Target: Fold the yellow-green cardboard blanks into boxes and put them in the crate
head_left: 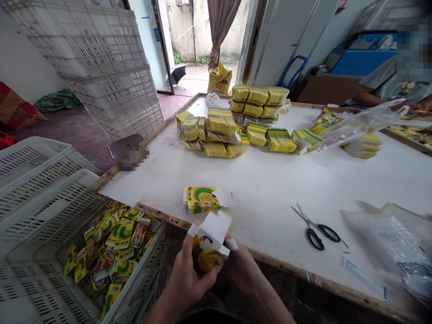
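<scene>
My left hand (189, 270) is closed around a small yellow and green carton (206, 260) with its white end flaps standing open. Behind and to the right of that carton is my right hand (241, 265), its fingers partly hidden and closed against the carton's side. White coverings show on fingertips of both hands. Just beyond, flattened cartons (202, 198) with the same swirl print lie on the white table (263, 198).
Bundles of flat cartons (221, 121) are stacked across the table. Black-handled scissors (315, 229) and a clear plastic bag (394, 252) lie at right. At left, a white crate (135, 288) holds many cartons, near stacked crates (111, 58). A person (384, 85) sits at far right.
</scene>
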Motion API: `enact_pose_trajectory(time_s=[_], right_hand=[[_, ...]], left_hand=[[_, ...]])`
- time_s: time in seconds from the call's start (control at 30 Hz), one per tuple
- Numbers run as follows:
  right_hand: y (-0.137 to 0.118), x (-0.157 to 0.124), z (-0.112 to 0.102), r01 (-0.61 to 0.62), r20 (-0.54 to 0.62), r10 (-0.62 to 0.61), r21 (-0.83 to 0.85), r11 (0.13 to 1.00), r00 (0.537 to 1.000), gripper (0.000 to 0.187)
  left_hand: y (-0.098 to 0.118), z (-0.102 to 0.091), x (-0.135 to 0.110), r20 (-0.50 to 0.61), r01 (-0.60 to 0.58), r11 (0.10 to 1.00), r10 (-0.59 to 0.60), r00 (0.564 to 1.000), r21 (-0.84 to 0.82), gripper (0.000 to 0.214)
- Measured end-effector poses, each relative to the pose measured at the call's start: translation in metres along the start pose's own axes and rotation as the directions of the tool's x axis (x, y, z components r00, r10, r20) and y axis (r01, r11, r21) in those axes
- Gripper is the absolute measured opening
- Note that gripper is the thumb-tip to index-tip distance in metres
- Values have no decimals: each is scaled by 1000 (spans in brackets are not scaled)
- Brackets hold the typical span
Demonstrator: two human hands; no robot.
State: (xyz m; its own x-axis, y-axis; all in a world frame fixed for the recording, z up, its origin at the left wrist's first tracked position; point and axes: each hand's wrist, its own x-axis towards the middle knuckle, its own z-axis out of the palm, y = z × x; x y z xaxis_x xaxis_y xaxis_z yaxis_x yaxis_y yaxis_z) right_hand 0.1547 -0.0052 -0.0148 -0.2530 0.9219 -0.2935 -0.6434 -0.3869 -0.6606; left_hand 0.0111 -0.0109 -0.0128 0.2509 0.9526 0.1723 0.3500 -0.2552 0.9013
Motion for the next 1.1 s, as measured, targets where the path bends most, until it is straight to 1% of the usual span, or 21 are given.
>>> enact_pose_trajectory(time_s=[0.07, 0.13, 0.23, 0.3, 0.4, 0.47, 0.5, 0.57, 0.63, 0.7, 0.73, 0.77, 0.8, 0.87, 0.93, 0.97, 1.03, 1.1], right_hand=[[-1, -3, -3, 50, 11, -50, 10, 999, 999, 46], [-5, -4, -5, 97, 1, -97, -39, 995, 995, 45], [-13, -2, -3, 123, -73, -136, -161, 979, 988, 39], [-18, 1, 0, 91, -75, -114, -256, 962, 991, 35], [-24, 6, 1, 13, -19, -22, -391, 920, 1000, 32], [-24, 7, -1, 15, 5, -14, -458, 889, 1000, 34], [-24, 7, -2, 42, 12, -42, -494, 868, 999, 35], [-21, 5, -4, 147, 53, -144, -598, 788, 988, 36], [-19, 0, -5, 260, 149, -222, -715, 649, 964, 43], [-15, -4, -4, 350, 261, -242, -792, 499, 935, 59], [-13, -6, -5, 387, 309, -239, -810, 442, 920, 64], [-11, -6, -6, 413, 341, -241, -818, 400, 909, 66], [-9, -6, -8, 432, 356, -257, -823, 369, 898, 65], [-6, -4, -14, 445, 341, -330, -836, 321, 880, 65], [-6, -2, -21, 449, 326, -397, -853, 268, 858, 67], [-6, -1, -24, 454, 341, -400, -860, 234, 851, 67], [-11, -1, -28, 470, 393, -350, -866, 171, 850, 66], [-18, -2, -29, 467, 416, -285, -874, 138, 863, 56]], left_hand=[[-2, 0, 2, -15, 31, 1000, -31, 999, 5, 82], [-6, -1, 5, -27, 37, 997, -35, 999, 74, 77], [-9, -2, 7, 40, -19, 978, 11, 999, 207, 68], [-10, -1, 8, 98, -62, 958, 35, 995, 279, 65], [-8, -1, 8, 149, -91, 928, 39, 988, 361, 63], [-5, -2, 10, 166, -85, 926, 25, 986, 367, 60], [-4, -3, 11, 173, -70, 932, 8, 985, 356, 58], [-1, -5, 15, 209, -30, 949, -39, 977, 315, 56], [1, -5, 19, 256, 29, 967, -95, 962, 251, 59], [-1, -3, 21, 286, 76, 978, -131, 949, 194, 62], [-2, -1, 21, 282, 84, 981, -132, 950, 176, 64], [-5, 1, 21, 257, 79, 982, -123, 959, 172, 67], [-7, 2, 20, 214, 65, 979, -107, 971, 193, 70], [-12, 2, 18, 99, 45, 958, -76, 992, 282, 75], [-13, -3, 16, 26, 40, 932, -53, 998, 361, 70], [-13, -7, 16, 21, 31, 924, -42, 999, 382, 66], [-10, -17, 17, 61, -12, 925, -12, 998, 380, 60], [-5, -27, 18, 113, -50, 927, 8, 994, 371, 59]])
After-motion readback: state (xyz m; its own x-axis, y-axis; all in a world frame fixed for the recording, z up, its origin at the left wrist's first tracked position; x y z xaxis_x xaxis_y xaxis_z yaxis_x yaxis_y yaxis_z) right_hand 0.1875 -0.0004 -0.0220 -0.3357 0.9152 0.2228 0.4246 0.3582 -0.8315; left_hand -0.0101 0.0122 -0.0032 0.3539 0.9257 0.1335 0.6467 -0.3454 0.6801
